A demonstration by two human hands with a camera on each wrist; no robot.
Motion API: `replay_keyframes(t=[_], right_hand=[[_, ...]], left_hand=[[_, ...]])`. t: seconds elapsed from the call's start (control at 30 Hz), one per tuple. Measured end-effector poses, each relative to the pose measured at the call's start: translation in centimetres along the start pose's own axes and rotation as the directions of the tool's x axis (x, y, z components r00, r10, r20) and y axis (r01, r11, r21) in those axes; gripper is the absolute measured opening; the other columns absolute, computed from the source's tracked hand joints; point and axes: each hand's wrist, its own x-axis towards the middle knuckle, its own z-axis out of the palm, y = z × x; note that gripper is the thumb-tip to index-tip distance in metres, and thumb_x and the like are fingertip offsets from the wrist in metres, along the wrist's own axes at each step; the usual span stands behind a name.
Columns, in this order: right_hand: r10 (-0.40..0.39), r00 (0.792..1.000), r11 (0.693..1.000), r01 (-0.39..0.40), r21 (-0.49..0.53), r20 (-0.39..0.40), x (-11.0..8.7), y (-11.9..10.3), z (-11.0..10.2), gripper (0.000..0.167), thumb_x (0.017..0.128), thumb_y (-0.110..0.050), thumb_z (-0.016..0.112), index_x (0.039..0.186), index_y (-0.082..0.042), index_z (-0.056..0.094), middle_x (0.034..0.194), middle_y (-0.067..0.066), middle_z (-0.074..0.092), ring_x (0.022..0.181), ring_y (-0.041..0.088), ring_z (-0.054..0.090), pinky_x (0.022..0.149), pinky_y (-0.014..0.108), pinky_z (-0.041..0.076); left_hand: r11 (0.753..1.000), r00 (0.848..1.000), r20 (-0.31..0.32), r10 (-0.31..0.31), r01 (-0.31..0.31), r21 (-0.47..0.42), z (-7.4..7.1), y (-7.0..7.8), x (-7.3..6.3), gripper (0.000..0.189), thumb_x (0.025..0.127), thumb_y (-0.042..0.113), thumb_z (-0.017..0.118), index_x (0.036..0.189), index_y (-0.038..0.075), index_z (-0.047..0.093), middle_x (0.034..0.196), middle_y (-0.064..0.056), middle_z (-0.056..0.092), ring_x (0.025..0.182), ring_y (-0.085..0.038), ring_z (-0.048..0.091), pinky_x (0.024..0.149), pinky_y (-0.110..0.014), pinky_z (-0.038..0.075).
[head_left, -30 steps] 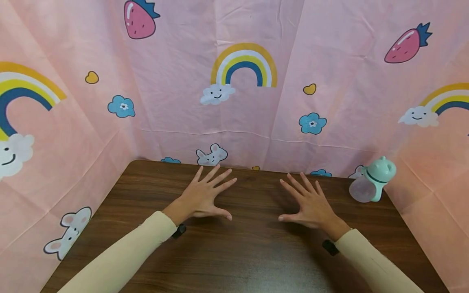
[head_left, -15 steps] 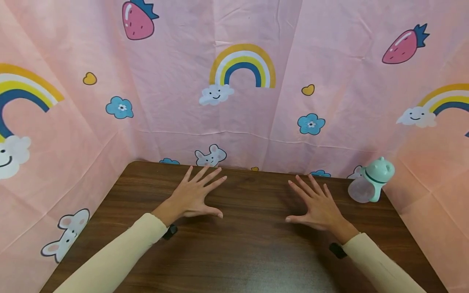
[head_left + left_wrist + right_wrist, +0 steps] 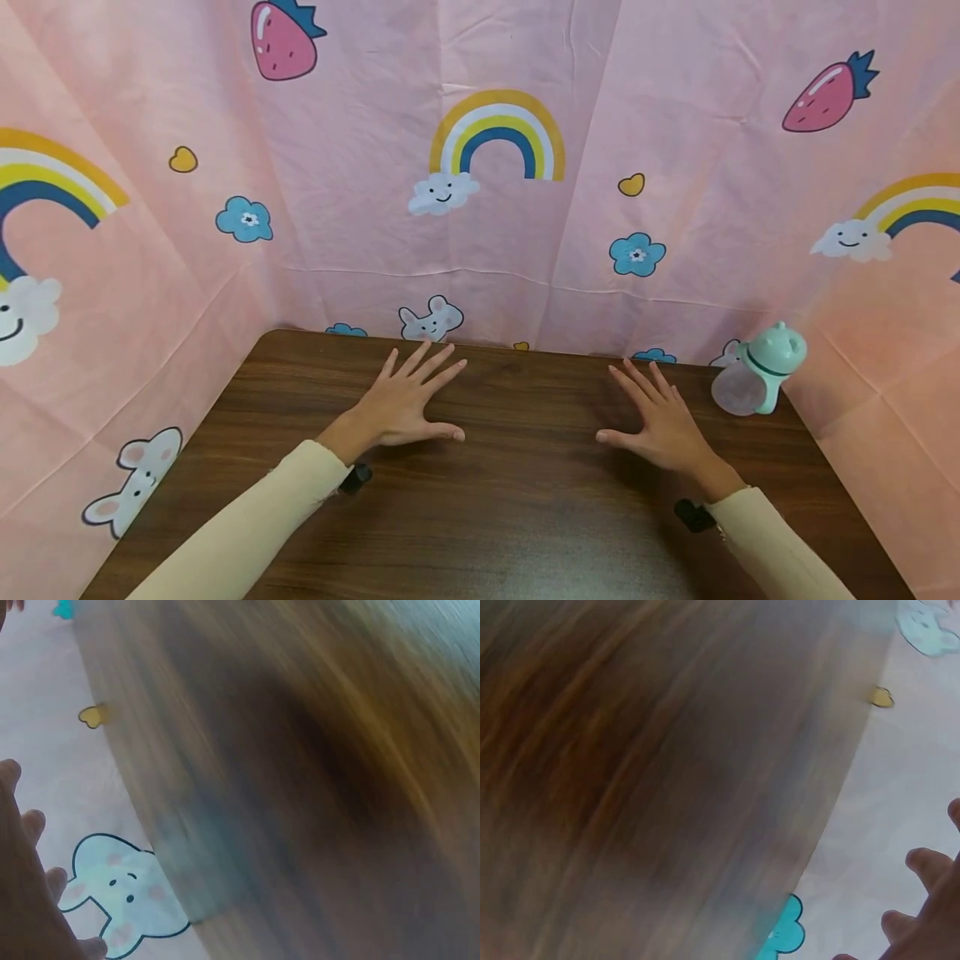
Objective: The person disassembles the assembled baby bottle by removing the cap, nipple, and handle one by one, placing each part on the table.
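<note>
My left hand [image 3: 405,406] is over the left middle of the brown wooden table [image 3: 517,517], fingers spread and holding nothing. Over the right half, my right hand [image 3: 663,425] has its fingers straight and its thumb out to the left, also with nothing in it. A sippy cup [image 3: 759,371] with a mint-green lid and handle and a clear body stands near the far right corner, to the right of my right hand and apart from it. Only fingertips of the left hand [image 3: 30,877] and right hand [image 3: 930,915] show at the edges of the wrist views.
Pink printed cloth [image 3: 510,237] hangs behind the table and along both sides. It bears rainbows, strawberries, flowers and rabbits. A small black device [image 3: 356,477] is on the left wrist and another black device [image 3: 694,515] on the right wrist.
Both hands have moved apart, the left one a little to the left and the right one to the right. The sippy cup stays in its place.
</note>
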Motion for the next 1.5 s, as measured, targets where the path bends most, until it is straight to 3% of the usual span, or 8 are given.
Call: replay_keyframes(t=[0.17,0.43,0.53,0.67,0.9,1.07,1.23,1.5], right_hand=[[0.073,0.997,0.970,-0.069,0.231,-0.005,-0.2,0.4,-0.6,0.101,0.096,-0.046,0.084,0.175,-0.017,0.028,0.181,0.020,0.020,0.163,0.058,0.004,0.111,0.093,0.013],[0.321,0.947,0.808,-0.282,0.517,0.014,-1.8,0.9,-2.0,0.080,0.109,-0.041,0.070,0.172,-0.007,0.034,0.177,0.025,0.023,0.160,0.054,0.023,0.119,0.081,0.024],[0.440,0.897,0.697,-0.365,0.617,0.033,-2.6,1.1,-2.4,0.079,0.111,-0.047,0.065,0.169,-0.003,0.036,0.174,0.026,0.028,0.157,0.050,0.028,0.124,0.074,0.023],[0.615,0.788,0.565,-0.468,0.680,0.031,-3.5,2.1,-2.5,0.078,0.108,-0.056,0.066,0.157,0.000,0.048,0.163,0.021,0.042,0.143,0.037,0.041,0.120,0.056,0.034],[0.789,0.614,0.471,-0.597,0.650,-0.008,-4.9,4.7,-3.0,0.063,0.101,-0.059,0.074,0.120,-0.001,0.058,0.121,0.011,0.048,0.109,0.027,0.040,0.088,0.043,0.036],[0.844,0.529,0.466,-0.639,0.612,-0.090,-5.4,6.6,-3.7,0.051,0.101,-0.050,0.076,0.087,-0.004,0.057,0.099,0.010,0.046,0.097,0.028,0.041,0.079,0.044,0.037],[0.841,0.484,0.518,-0.587,0.623,-0.244,-5.1,7.8,-4.2,0.051,0.097,-0.035,0.082,0.107,0.010,0.060,0.121,0.020,0.052,0.104,0.028,0.044,0.081,0.040,0.042],[0.818,0.496,0.556,-0.549,0.625,-0.291,-3.7,8.6,-5.3,0.060,0.099,-0.024,0.078,0.142,0.012,0.056,0.128,0.017,0.060,0.103,0.023,0.052,0.066,0.019,0.043]], left_hand=[[0.989,1.000,-0.019,-0.020,0.018,-0.144,0.5,0.5,0.4,0.104,0.097,0.077,0.066,0.178,0.027,0.025,0.184,-0.004,0.017,0.168,-0.042,0.012,0.122,-0.083,0.012],[0.957,0.999,-0.007,-0.049,0.045,-0.286,1.0,1.0,0.9,0.100,0.097,0.059,0.079,0.174,0.016,0.033,0.180,-0.011,0.028,0.166,-0.045,0.018,0.124,-0.078,0.019],[0.948,0.999,-0.006,-0.050,0.046,-0.314,1.1,1.1,1.2,0.094,0.098,0.050,0.081,0.172,0.012,0.038,0.178,-0.014,0.031,0.165,-0.047,0.020,0.124,-0.077,0.020],[0.942,0.999,-0.005,-0.053,0.048,-0.332,1.1,1.3,1.4,0.088,0.098,0.047,0.081,0.169,0.010,0.044,0.176,-0.013,0.036,0.164,-0.047,0.024,0.123,-0.077,0.023],[0.937,0.998,-0.002,-0.065,0.061,-0.343,1.0,1.5,1.8,0.084,0.099,0.049,0.078,0.167,0.011,0.047,0.174,-0.012,0.039,0.163,-0.045,0.025,0.123,-0.074,0.027],[0.933,0.997,0.002,-0.077,0.073,-0.353,1.0,1.8,2.2,0.083,0.100,0.048,0.079,0.167,0.012,0.047,0.174,-0.012,0.040,0.162,-0.042,0.030,0.124,-0.070,0.030],[0.930,0.996,0.004,-0.085,0.081,-0.359,1.0,1.9,2.5,0.081,0.101,0.051,0.076,0.167,0.014,0.047,0.172,-0.014,0.042,0.159,-0.041,0.036,0.122,-0.069,0.035],[0.924,0.997,0.027,-0.071,0.076,-0.374,1.3,2.8,3.3,0.081,0.102,0.050,0.077,0.168,0.016,0.046,0.173,-0.009,0.041,0.160,-0.037,0.036,0.123,-0.064,0.036]])
